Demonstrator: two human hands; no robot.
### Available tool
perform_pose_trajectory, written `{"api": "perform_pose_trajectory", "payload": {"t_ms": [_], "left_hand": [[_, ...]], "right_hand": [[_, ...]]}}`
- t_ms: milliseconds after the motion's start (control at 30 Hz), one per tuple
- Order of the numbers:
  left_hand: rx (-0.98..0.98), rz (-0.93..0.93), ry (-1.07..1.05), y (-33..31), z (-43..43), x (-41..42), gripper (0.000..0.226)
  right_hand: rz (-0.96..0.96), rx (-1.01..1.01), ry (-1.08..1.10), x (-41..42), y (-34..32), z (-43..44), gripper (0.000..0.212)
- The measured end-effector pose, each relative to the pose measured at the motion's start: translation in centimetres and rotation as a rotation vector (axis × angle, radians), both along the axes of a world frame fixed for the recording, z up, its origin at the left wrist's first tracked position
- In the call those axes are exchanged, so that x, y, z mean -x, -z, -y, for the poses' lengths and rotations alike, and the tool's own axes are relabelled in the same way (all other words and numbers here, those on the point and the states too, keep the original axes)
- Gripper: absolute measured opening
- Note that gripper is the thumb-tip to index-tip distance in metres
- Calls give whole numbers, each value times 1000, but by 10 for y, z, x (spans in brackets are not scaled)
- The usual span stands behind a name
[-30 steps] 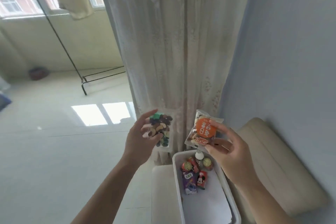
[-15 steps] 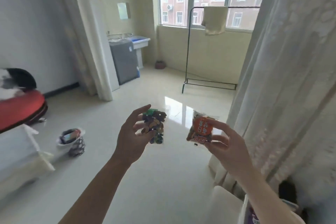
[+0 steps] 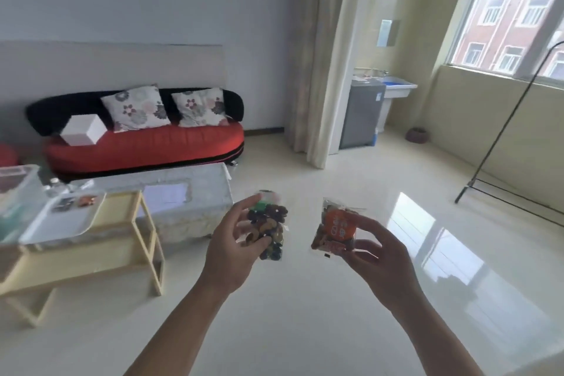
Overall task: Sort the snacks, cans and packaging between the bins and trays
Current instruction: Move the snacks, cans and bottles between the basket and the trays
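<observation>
Head view: nut packet (image 3: pixel 270 224) in pinch of left hand (image 3: pixel 229 253), orange-labelled packet (image 3: pixel 337 227) in pinch of right hand (image 3: pixel 384 259), print illegible

The left hand (image 3: pixel 232 250) gripped and half covered the clear packet of mixed nuts (image 3: pixel 270 227); the top of that packet was smeared by blur; the right hand (image 3: pixel 381 259) held and hid the lower corner of the orange-labelled packet (image 3: pixel 335 227), whose print was too blurred to read; the clear bin (image 3: pixel 16 189) was cut off by the left edge; the small items (image 3: pixel 76 201) on the white tray (image 3: pixel 61 223) were too small to tell; the black rack (image 3: pixel 459 197) ran out past the right edge.
</observation>
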State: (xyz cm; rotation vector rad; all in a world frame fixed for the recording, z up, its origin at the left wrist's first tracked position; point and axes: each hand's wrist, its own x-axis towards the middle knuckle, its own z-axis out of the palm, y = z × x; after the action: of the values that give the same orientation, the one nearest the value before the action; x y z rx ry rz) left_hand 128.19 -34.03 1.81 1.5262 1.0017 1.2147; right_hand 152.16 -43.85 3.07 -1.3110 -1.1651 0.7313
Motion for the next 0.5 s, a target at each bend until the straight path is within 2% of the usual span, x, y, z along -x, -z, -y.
{"api": "perform_pose_trajectory", "payload": {"t_ms": [267, 500], "left_hand": [[56, 6, -344, 7, -25, 179, 72], [98, 1, -570, 23, -48, 294, 76]], "right_hand": [[-40, 29, -346, 169, 14, -112, 53], [-62, 88, -577, 298, 34, -190, 56]]}}
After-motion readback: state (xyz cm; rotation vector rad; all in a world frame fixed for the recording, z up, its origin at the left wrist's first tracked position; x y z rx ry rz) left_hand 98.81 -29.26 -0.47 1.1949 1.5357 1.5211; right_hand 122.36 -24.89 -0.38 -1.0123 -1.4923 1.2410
